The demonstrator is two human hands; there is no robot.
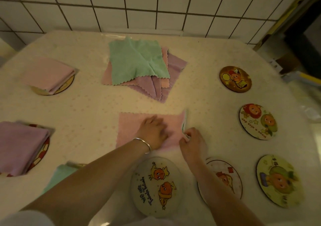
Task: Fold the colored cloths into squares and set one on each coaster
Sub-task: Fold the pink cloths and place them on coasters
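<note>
Pink cloth [132, 128]: lies flat on the table [86, 107], near the front middle.
Left hand [153, 130]: palm down on the cloth, fingers spread flat, holding nothing.
Right hand [192, 143]: fingers pinched on the cloth's right edge, which is lifted a little.
Pile [139, 64]: unfolded cloths behind, green on top, pink and purple under it.
Coasters: three on the left carry folded cloths; five at the front and right are bare.

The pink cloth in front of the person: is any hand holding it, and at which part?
The right hand pinches the pink square microfibre cloth at its right edge; the left hand lies flat on its middle, pressing, not gripping.
</note>
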